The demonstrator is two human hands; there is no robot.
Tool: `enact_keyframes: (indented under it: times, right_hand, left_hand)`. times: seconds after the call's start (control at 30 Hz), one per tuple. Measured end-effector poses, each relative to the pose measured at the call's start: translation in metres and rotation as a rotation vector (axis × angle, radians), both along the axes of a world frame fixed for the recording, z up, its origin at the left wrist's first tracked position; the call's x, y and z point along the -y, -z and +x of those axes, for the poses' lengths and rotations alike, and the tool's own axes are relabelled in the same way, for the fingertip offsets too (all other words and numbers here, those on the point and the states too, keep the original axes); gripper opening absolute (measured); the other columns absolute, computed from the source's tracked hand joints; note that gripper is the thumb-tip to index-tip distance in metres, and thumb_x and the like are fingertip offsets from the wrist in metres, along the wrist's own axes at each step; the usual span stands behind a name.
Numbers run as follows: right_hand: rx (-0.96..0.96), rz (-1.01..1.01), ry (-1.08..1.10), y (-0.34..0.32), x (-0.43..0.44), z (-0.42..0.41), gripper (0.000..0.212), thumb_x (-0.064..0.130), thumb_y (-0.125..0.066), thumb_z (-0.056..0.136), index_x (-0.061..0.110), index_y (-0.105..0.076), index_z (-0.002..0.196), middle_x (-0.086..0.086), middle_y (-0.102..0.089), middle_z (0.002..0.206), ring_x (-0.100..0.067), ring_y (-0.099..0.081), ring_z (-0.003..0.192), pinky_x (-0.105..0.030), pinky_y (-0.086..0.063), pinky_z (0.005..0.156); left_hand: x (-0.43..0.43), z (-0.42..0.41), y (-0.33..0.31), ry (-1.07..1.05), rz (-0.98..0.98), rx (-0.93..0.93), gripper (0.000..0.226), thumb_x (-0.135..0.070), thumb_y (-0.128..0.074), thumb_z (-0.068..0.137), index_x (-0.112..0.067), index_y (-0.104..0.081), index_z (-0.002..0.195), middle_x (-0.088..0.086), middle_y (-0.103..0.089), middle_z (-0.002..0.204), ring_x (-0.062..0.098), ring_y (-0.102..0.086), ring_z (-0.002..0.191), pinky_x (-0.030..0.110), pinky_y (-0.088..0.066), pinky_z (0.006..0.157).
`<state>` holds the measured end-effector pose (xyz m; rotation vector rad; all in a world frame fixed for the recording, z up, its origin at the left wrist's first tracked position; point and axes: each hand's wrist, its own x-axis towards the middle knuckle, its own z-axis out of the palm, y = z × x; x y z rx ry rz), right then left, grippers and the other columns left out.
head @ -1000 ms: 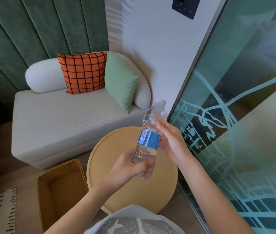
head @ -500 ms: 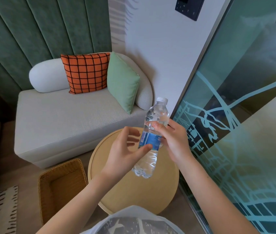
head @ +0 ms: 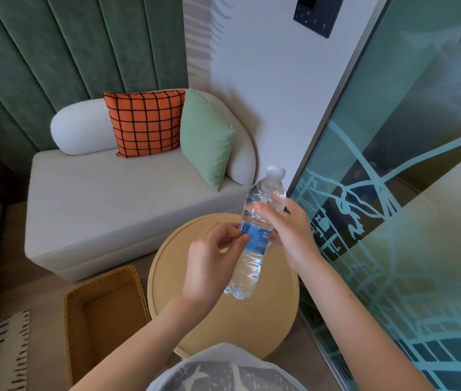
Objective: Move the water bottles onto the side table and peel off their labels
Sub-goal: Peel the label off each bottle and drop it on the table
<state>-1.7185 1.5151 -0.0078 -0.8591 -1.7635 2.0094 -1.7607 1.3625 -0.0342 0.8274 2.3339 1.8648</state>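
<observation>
A clear water bottle (head: 247, 270) with a white cap and a blue label (head: 257, 239) is held tilted in the air above the round wooden side table (head: 223, 317). My right hand (head: 294, 235) grips the bottle around its upper half, just above the label. My left hand (head: 211, 258) pinches the left edge of the label between thumb and fingers. The bottle's base hangs free over the tabletop. No other bottle is in view.
A woven basket (head: 102, 314) stands on the floor left of the table. Behind is a pale sofa (head: 105, 204) with an orange checked cushion (head: 146, 121) and a green cushion (head: 205, 136). A frosted glass partition (head: 393, 221) runs along the right.
My left hand let go of the bottle's lower part, rose, and now pinches the label's edge. My right hand kept its hold and the bottle sits slightly higher.
</observation>
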Motion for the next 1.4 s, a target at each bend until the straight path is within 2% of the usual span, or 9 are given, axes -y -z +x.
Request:
enact_keyframes:
  times: [0.3,0.47,0.6,0.67,0.8,1.0,1.1,1.27,1.4]
  right_hand:
    - [-0.032,0.147,0.032,-0.004,0.007,0.0,0.012,0.021,-0.078,0.087,0.014,-0.077,0.097,-0.008,-0.079,0.094,-0.026,-0.075,0.094,-0.049,-0.058,0.089]
    - [-0.066,0.133,0.036,-0.007,0.004,0.001,0.008,0.013,-0.079,0.083,0.019,-0.079,0.089,-0.006,-0.08,0.088,-0.023,-0.077,0.087,-0.038,-0.06,0.077]
    - [-0.087,0.149,0.026,-0.009,0.002,0.005,0.01,0.013,-0.078,0.084,0.008,-0.079,0.093,-0.013,-0.079,0.09,-0.019,-0.076,0.084,-0.03,-0.059,0.073]
    - [-0.095,0.143,0.025,-0.009,0.0,0.008,0.004,0.014,-0.078,0.084,0.015,-0.08,0.087,-0.008,-0.079,0.086,-0.014,-0.075,0.079,-0.024,-0.058,0.068]
    - [-0.101,0.15,0.014,-0.009,-0.004,0.011,0.006,0.015,-0.081,0.082,0.021,-0.08,0.083,-0.004,-0.08,0.084,-0.014,-0.075,0.078,-0.023,-0.059,0.067]
    - [-0.143,0.121,-0.013,-0.006,-0.005,0.016,0.029,0.038,-0.081,0.067,0.024,-0.083,0.092,-0.007,-0.08,0.094,-0.023,-0.077,0.091,-0.032,-0.061,0.077]
    - [-0.177,0.018,-0.031,-0.004,-0.006,0.019,0.036,0.036,-0.079,0.069,0.019,-0.081,0.101,-0.009,-0.08,0.099,-0.023,-0.076,0.094,-0.03,-0.061,0.078]
    - [-0.213,-0.075,-0.07,-0.003,-0.005,0.02,0.032,0.032,-0.079,0.069,0.014,-0.081,0.096,-0.013,-0.078,0.1,-0.029,-0.074,0.096,-0.046,-0.057,0.091]
    - [-0.221,-0.126,-0.089,-0.005,-0.001,0.018,0.031,0.021,-0.069,0.078,0.005,-0.075,0.104,-0.015,-0.076,0.099,-0.03,-0.073,0.094,-0.039,-0.061,0.083]
  left_hand:
    - [0.006,0.003,0.001,-0.021,0.014,0.112,0.009,-0.004,-0.071,0.086,-0.01,-0.073,0.08,-0.013,-0.076,0.098,0.001,-0.071,0.085,0.015,-0.053,0.078]
    - [0.009,0.003,-0.001,-0.042,0.054,0.178,0.01,-0.003,-0.07,0.087,-0.008,-0.071,0.079,-0.014,-0.077,0.09,0.0,-0.071,0.084,0.011,-0.051,0.074]
    - [0.016,-0.006,-0.003,-0.03,0.013,0.211,0.012,-0.014,-0.072,0.088,-0.018,-0.071,0.077,-0.006,-0.073,0.076,0.015,-0.07,0.074,0.026,-0.055,0.068]
    - [0.019,-0.011,-0.004,0.0,0.006,0.224,0.013,-0.013,-0.071,0.089,-0.019,-0.071,0.077,-0.004,-0.074,0.076,0.017,-0.072,0.075,0.031,-0.058,0.071]
    - [0.022,-0.024,-0.002,-0.021,0.043,0.297,0.017,-0.007,-0.07,0.089,-0.018,-0.07,0.076,-0.005,-0.075,0.074,0.013,-0.073,0.07,0.022,-0.058,0.068]
    - [0.02,-0.042,0.012,-0.036,-0.015,0.325,0.011,-0.006,-0.07,0.089,-0.01,-0.071,0.078,-0.002,-0.075,0.073,0.012,-0.071,0.066,0.027,-0.061,0.069]
    - [0.02,-0.049,0.022,-0.041,-0.038,0.354,0.016,-0.006,-0.071,0.088,-0.014,-0.071,0.075,0.0,-0.074,0.073,0.018,-0.072,0.068,0.031,-0.062,0.069]
    - [0.013,-0.053,0.037,0.0,-0.101,0.397,0.02,-0.005,-0.071,0.087,-0.016,-0.07,0.071,-0.004,-0.073,0.066,0.013,-0.069,0.063,0.024,-0.06,0.063]
    - [0.004,-0.051,0.05,0.037,-0.148,0.45,0.014,-0.008,-0.073,0.086,-0.012,-0.072,0.073,-0.003,-0.072,0.063,0.009,-0.067,0.06,0.022,-0.058,0.063]
